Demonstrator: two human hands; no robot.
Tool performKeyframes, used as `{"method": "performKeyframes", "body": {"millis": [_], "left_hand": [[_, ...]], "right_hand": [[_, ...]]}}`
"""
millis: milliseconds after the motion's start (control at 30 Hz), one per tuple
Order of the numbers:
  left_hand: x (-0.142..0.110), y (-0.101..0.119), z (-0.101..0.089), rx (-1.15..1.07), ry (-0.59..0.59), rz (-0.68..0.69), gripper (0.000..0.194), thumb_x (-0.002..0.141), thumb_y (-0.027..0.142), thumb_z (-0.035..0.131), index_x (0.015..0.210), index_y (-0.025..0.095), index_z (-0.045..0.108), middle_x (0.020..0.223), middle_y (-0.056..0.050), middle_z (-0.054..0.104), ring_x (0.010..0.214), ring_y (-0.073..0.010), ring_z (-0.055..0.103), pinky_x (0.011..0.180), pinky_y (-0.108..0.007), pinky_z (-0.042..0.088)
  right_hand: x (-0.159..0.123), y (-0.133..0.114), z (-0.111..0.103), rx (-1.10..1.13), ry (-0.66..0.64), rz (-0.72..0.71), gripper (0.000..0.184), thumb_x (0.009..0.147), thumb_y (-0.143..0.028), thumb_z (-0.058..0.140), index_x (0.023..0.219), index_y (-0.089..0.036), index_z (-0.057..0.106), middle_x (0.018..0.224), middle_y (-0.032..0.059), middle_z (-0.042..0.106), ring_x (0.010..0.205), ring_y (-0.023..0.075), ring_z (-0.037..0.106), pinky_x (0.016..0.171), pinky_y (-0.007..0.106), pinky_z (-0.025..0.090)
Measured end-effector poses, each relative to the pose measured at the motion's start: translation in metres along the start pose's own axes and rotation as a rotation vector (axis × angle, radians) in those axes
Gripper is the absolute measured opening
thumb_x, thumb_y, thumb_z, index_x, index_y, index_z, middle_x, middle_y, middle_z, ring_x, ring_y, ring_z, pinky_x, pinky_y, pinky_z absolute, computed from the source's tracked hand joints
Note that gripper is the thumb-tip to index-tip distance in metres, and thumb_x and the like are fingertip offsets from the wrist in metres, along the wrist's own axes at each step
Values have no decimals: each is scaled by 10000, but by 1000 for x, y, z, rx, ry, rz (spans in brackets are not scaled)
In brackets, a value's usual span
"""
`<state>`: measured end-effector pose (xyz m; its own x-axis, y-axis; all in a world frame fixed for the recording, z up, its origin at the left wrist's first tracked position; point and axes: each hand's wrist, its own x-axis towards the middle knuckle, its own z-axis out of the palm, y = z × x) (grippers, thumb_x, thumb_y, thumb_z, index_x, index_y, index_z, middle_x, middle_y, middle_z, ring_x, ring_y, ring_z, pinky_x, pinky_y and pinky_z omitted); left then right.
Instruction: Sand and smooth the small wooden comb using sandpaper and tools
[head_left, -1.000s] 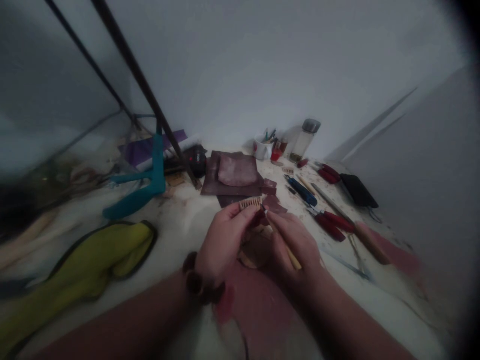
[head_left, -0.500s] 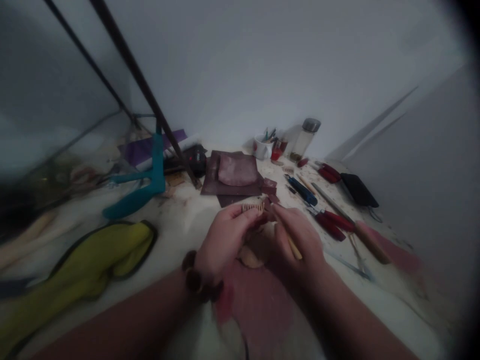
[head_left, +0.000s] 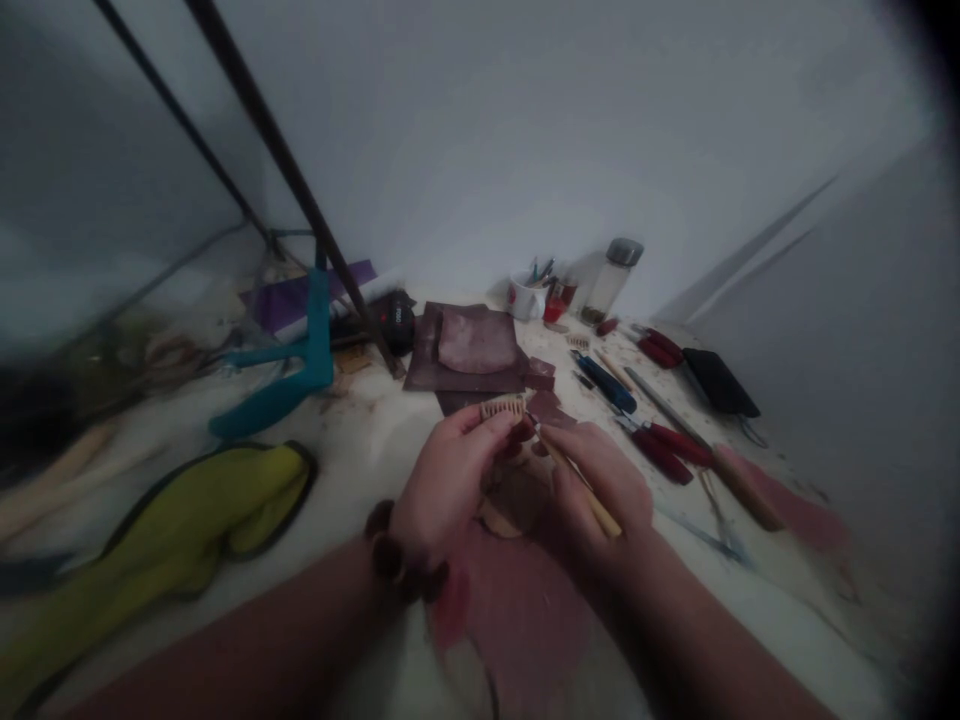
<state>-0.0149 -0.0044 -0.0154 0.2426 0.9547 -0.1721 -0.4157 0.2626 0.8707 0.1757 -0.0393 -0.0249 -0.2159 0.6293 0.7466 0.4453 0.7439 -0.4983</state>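
My left hand (head_left: 450, 480), a beaded bracelet at its wrist, is closed on a small pale comb-like piece (head_left: 502, 407) with a row of teeth, pinched between thumb and fingers. In my right hand (head_left: 604, 490) is a slim carving tool (head_left: 581, 487) with a light wooden handle, gripped like a pen. Its thin metal tip is close to the right end of the toothed piece; whether they touch I cannot tell. Beneath both hands lies a roundish brown piece (head_left: 516, 503) on a reddish patch (head_left: 532, 610) of the table. My other fingertips are partly hidden.
Sheets of dark sandpaper (head_left: 427, 350) lie behind my hands. On the right are a blue cutter (head_left: 604, 380), red-handled pliers (head_left: 664, 455), a file (head_left: 660, 400) and a black case (head_left: 720, 380). A mug (head_left: 525, 297) and bottle (head_left: 606, 285) stand behind. Left are a teal clamp (head_left: 319, 330) and yellow-green cloth (head_left: 202, 510).
My right hand has shifted slightly right, and the tool's metal tip now shows more plainly. The toothed piece has tilted a little in my left hand.
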Motion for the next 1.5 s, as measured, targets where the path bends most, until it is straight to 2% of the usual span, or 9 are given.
{"method": "performKeyframes", "body": {"millis": [300, 367, 467, 533, 700, 767, 1000, 1200, 1500], "left_hand": [[-2, 2, 0, 18, -34, 5, 272, 982, 433, 851, 1130, 205, 866, 1206, -130, 852, 1088, -276, 802, 1009, -401, 589], [-4, 3, 0, 29, -24, 0, 261, 976, 437, 855, 1094, 205, 865, 1179, -130, 857, 1078, -284, 807, 1008, -411, 596], [-6, 5, 2, 43, -9, -21, 257, 967, 440, 862, 1056, 199, 855, 1141, -134, 862, 1054, -292, 813, 996, -428, 609], [-6, 6, 3, 26, 12, -28, 242, 960, 421, 868, 1040, 194, 849, 1116, -132, 863, 1038, -285, 815, 990, -423, 612], [-1, 6, 3, -39, -26, -10, 270, 966, 406, 860, 1110, 178, 845, 1138, -134, 856, 1016, -255, 806, 966, -384, 605], [0, 6, 2, -49, -39, 3, 274, 958, 400, 867, 1099, 168, 841, 1142, -133, 852, 1009, -248, 804, 956, -369, 601], [0, 6, 2, -66, -48, -1, 250, 951, 389, 868, 1054, 164, 839, 1126, -129, 847, 994, -245, 801, 946, -363, 599], [0, 8, -2, 60, -9, 2, 253, 945, 422, 861, 1046, 191, 835, 1097, -110, 844, 977, -249, 790, 882, -351, 600], [-4, 11, 0, 137, 6, 7, 222, 947, 404, 826, 1016, 193, 829, 1036, -89, 825, 949, -236, 764, 848, -332, 589]], "right_hand": [[-2, 3, 2, -52, 8, -18, 541, 1016, -108, 630, 1526, -274, 696, 1267, 117, 814, 1101, 317, 785, 907, 509, 652], [0, 5, 2, -76, 81, -9, 514, 1012, -102, 643, 1490, -274, 719, 1236, 116, 825, 1076, 313, 793, 913, 512, 652], [4, 4, 1, -114, 259, 51, 447, 1016, -100, 664, 1410, -285, 764, 1197, 102, 833, 1048, 291, 798, 926, 484, 646], [5, 1, 0, -98, 301, 64, 432, 1027, -110, 653, 1401, -292, 771, 1191, 100, 828, 1048, 290, 794, 923, 478, 645], [1, -5, -2, 32, 92, 12, 493, 1029, -110, 592, 1478, -260, 730, 1209, 110, 816, 1062, 302, 770, 893, 480, 625], [-1, -5, -1, 58, 51, 19, 492, 1031, -109, 587, 1478, -255, 731, 1231, 108, 810, 1077, 295, 761, 897, 470, 615], [1, -2, 0, 124, 33, 13, 493, 1008, -79, 620, 1460, -226, 750, 1187, 113, 809, 1032, 280, 750, 881, 462, 607], [3, 0, 0, 115, 36, -49, 540, 970, -32, 657, 1467, -225, 746, 1148, 103, 813, 957, 260, 758, 849, 457, 624], [2, -2, -3, 89, 21, -40, 540, 970, -32, 644, 1461, -235, 748, 1194, 107, 814, 1009, 273, 775, 892, 480, 633]]}}
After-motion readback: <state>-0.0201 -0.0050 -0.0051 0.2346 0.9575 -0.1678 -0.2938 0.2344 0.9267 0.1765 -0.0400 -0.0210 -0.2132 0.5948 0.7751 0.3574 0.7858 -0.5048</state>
